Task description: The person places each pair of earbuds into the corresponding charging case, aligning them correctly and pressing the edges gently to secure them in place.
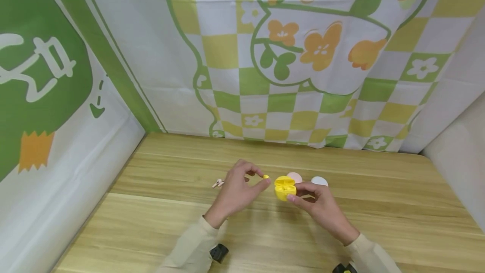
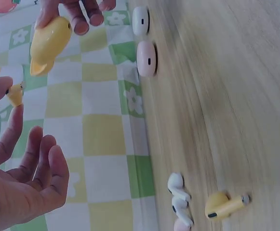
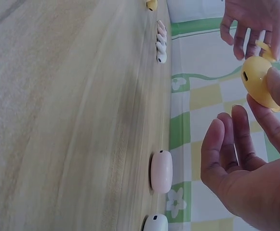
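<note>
Between thumb and forefinger, my left hand (image 1: 239, 185) pinches a small yellow earbud (image 2: 15, 94), held just left of the case in the head view. My right hand (image 1: 322, 206) holds the yellow charging case (image 1: 285, 193) between thumb and fingers, its lid flipped up. Both hands are above the table. In the left wrist view another yellow earbud (image 2: 222, 207) lies on the wood, near several white and pink earbuds (image 2: 177, 185).
A pink case (image 1: 294, 177) and a white case (image 1: 319, 180) sit on the wooden table (image 1: 170, 222) behind my right hand. A patterned cloth (image 1: 227, 54) hangs at the table's back edge, and another cloth covers the left side.
</note>
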`<act>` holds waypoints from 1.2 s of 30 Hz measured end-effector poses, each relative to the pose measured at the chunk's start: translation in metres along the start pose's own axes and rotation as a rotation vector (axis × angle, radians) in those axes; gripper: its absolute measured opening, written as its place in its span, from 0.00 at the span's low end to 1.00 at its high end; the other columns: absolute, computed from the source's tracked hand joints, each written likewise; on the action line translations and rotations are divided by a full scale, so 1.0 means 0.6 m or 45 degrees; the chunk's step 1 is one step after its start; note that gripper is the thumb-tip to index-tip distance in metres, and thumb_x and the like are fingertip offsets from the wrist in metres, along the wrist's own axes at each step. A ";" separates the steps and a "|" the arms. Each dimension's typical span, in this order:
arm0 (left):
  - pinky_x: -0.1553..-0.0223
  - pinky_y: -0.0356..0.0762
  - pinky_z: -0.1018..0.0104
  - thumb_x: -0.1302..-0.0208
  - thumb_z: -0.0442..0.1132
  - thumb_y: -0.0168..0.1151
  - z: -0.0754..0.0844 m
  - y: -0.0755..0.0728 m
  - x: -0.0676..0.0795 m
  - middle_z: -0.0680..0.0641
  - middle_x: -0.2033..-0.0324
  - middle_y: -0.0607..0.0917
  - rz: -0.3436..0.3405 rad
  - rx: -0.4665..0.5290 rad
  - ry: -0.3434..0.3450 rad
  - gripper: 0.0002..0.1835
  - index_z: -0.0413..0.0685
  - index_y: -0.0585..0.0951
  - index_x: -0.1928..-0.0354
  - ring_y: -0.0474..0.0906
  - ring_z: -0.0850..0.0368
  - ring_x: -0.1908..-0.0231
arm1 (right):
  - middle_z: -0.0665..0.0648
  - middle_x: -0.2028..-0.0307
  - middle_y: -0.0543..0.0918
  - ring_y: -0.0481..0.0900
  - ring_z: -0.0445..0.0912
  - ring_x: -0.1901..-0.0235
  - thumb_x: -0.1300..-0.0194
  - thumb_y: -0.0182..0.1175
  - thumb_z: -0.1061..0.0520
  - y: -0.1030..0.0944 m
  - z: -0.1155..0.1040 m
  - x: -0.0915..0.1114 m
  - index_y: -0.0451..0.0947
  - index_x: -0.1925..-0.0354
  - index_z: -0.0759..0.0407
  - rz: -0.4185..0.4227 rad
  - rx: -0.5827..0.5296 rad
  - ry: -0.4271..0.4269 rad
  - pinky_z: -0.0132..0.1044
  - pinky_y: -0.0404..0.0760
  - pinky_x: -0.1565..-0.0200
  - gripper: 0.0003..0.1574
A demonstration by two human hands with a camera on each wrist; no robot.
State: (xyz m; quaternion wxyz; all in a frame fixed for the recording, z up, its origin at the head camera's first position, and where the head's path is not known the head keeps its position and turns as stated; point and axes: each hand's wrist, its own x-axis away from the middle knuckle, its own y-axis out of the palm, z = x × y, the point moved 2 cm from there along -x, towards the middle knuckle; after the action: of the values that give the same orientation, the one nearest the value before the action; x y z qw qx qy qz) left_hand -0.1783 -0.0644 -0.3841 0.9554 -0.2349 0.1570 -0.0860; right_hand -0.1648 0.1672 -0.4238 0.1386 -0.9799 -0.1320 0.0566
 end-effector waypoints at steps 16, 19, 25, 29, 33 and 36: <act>0.49 0.72 0.50 0.37 0.45 0.72 0.016 0.041 -0.008 0.48 0.56 0.77 0.130 0.062 -0.004 0.11 0.46 0.82 0.62 0.73 0.49 0.51 | 0.59 0.59 0.84 0.81 0.49 0.58 0.34 0.69 0.59 0.009 -0.003 -0.008 0.85 0.52 0.63 0.052 0.014 -0.060 0.38 0.85 0.55 0.13; 0.51 0.71 0.54 0.38 0.45 0.72 0.018 0.047 -0.008 0.49 0.56 0.77 0.172 0.039 0.014 0.11 0.47 0.82 0.63 0.73 0.52 0.52 | 0.59 0.60 0.84 0.81 0.48 0.58 0.35 0.70 0.59 0.011 -0.004 -0.008 0.85 0.53 0.62 0.071 0.015 -0.060 0.38 0.85 0.55 0.13; 0.49 0.70 0.49 0.37 0.48 0.71 0.020 0.055 -0.008 0.47 0.54 0.77 0.227 0.033 0.032 0.13 0.47 0.82 0.62 0.73 0.47 0.49 | 0.59 0.61 0.85 0.81 0.47 0.59 0.35 0.70 0.60 0.013 -0.005 -0.009 0.85 0.54 0.63 0.093 -0.004 -0.078 0.39 0.85 0.55 0.12; 0.48 0.70 0.47 0.36 0.49 0.71 0.020 0.060 -0.007 0.47 0.55 0.77 0.259 0.006 0.051 0.13 0.47 0.82 0.63 0.72 0.47 0.48 | 0.58 0.61 0.85 0.81 0.47 0.59 0.35 0.70 0.59 0.015 -0.007 -0.009 0.86 0.54 0.62 0.102 0.005 -0.086 0.39 0.85 0.55 0.12; 0.50 0.70 0.49 0.38 0.47 0.72 0.023 0.065 -0.004 0.48 0.57 0.77 0.299 -0.025 0.072 0.12 0.47 0.82 0.64 0.73 0.44 0.49 | 0.58 0.61 0.84 0.80 0.47 0.59 0.35 0.70 0.59 0.016 -0.009 -0.009 0.86 0.54 0.62 0.117 0.013 -0.086 0.39 0.84 0.55 0.11; 0.51 0.70 0.50 0.38 0.46 0.72 0.025 0.068 -0.001 0.48 0.58 0.76 0.328 -0.063 0.087 0.12 0.47 0.82 0.65 0.73 0.44 0.51 | 0.57 0.62 0.84 0.80 0.46 0.59 0.36 0.70 0.60 0.017 -0.009 -0.009 0.86 0.54 0.62 0.135 0.025 -0.092 0.38 0.84 0.56 0.11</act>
State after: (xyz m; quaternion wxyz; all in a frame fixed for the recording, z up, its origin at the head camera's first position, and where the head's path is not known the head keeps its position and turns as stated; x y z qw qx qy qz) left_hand -0.1703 -0.0224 -0.3905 0.9465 -0.2331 0.2205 0.0331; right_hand -0.1666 0.1547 -0.4211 0.1401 -0.9814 -0.0841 0.1003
